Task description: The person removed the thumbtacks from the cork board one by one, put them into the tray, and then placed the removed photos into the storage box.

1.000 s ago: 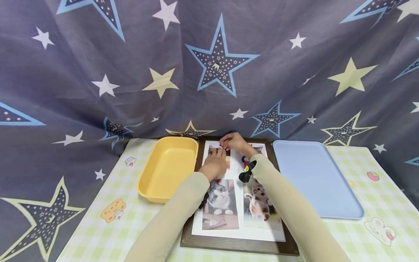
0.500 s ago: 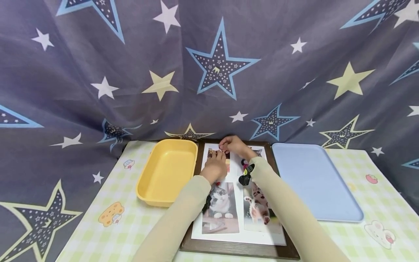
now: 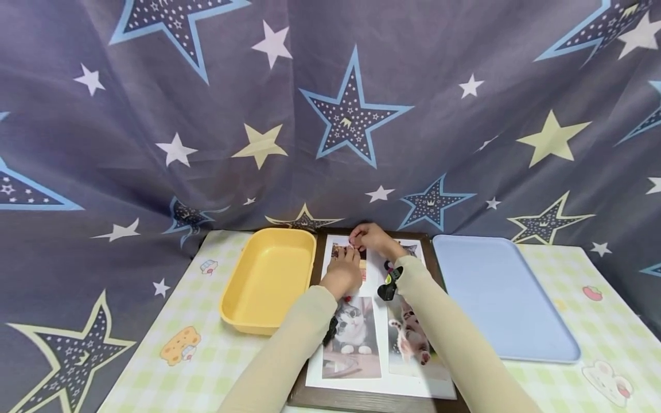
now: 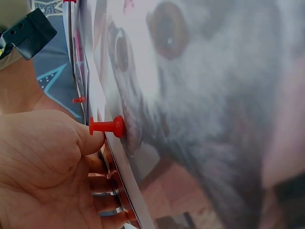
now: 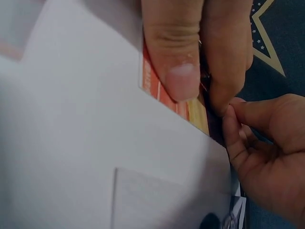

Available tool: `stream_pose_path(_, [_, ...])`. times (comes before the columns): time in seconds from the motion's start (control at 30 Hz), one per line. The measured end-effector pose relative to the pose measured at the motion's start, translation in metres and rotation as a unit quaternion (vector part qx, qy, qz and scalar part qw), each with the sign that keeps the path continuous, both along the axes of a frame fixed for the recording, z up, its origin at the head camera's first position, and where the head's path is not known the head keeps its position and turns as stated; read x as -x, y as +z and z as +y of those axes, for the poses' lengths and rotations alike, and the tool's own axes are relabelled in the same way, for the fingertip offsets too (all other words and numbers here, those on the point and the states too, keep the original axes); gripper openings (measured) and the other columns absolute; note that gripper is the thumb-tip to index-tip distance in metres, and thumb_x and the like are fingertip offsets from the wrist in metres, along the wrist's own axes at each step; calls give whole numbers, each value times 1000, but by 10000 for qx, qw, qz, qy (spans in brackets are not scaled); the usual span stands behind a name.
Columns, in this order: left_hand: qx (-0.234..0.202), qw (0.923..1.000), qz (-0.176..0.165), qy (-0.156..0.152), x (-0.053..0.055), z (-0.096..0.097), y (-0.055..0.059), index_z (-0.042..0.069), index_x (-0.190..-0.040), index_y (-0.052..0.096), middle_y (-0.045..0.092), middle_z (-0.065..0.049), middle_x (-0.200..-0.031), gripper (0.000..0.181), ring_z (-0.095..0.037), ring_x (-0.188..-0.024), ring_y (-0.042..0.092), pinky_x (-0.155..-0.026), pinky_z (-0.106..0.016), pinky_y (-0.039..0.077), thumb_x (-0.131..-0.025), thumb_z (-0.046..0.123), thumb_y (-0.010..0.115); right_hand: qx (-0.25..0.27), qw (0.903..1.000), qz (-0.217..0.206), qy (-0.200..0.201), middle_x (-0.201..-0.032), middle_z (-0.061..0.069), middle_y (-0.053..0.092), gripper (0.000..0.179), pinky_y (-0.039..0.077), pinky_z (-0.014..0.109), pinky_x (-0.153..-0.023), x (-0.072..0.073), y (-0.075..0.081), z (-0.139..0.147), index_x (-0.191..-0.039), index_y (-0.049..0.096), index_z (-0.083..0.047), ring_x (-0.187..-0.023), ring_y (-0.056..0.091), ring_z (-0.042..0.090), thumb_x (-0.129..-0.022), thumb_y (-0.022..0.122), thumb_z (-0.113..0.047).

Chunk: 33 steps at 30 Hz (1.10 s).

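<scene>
My left hand [image 3: 343,275] lies on the upper-left photo [image 3: 364,265] of a framed white board, fingers pressing it down. Close by, my right hand [image 3: 373,238] pinches what looks like a small red push pin, mostly hidden by the fingertips, at that photo's top edge. In the right wrist view, the left thumb [image 5: 178,71] presses the photo while the right hand [image 5: 271,148] pinches beyond it. A red push pin [image 4: 107,125] sticks out of the grey cat photo [image 3: 351,338], right beside my left hand [image 4: 47,162].
A brown frame [image 3: 372,401] borders the board. The kitten photo [image 3: 410,338] is at lower right, partly behind the right sleeve. A yellow tub [image 3: 268,281] stands left of the frame, a pale blue tray [image 3: 506,298] right of it. A star-patterned curtain [image 3: 330,178] hangs behind.
The head view has tilted up slightly, so the whole scene sits lower. Both hands stay at the upper-left photo, with only small movement of the right fingers.
</scene>
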<state>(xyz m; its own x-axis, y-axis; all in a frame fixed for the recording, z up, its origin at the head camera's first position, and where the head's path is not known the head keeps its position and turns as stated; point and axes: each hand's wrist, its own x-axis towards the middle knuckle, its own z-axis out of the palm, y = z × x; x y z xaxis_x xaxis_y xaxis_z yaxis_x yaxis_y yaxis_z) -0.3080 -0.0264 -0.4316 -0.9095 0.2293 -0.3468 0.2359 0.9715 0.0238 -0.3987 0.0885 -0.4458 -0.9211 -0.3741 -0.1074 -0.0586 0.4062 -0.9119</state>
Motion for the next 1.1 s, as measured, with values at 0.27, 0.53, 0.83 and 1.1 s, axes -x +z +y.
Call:
stream_pose_path(0.27, [15, 10000, 43, -3, 1, 3, -1, 6, -164, 13, 10, -10, -172, 91, -30, -159, 11, -128, -43, 21, -89, 8, 66, -130, 9999, 76, -34, -92, 14, 65, 18, 57, 26, -71, -1, 2, 1, -111, 63, 14, -73, 60, 12, -95, 55, 9])
stream_pose_path(0.53, [-78, 10000, 21, 45, -1, 2, 2, 5, -163, 13, 10, -11, -172, 83, -31, -159, 10, -129, -44, 21, -94, 8, 59, -174, 9998, 58, 12, -90, 11, 65, 20, 57, 26, -73, 0, 3, 1, -112, 61, 13, -74, 59, 11, -94, 54, 10])
stream_pose_path(0.83, [-49, 10000, 7, 30, 2, 2, 1, 5, -163, 13, 11, -11, -172, 79, -30, -159, 11, -129, -43, 21, -97, 11, 56, -230, 9997, 43, -12, -89, 9, 63, 16, 56, 24, -71, 5, 1, 0, -110, 62, 12, -73, 60, 12, -96, 55, 8])
stream_pose_path(1.1, [-109, 9999, -8, 79, 5, 2, -1, 5, -163, 17, 14, -10, -171, 73, -30, -159, 13, -128, -42, 22, -100, 17, 53, -247, 9997, -42, 35, -89, 9, 62, 17, 55, 25, -70, 5, 2, -1, -110, 61, 11, -72, 59, 12, -95, 52, 9])
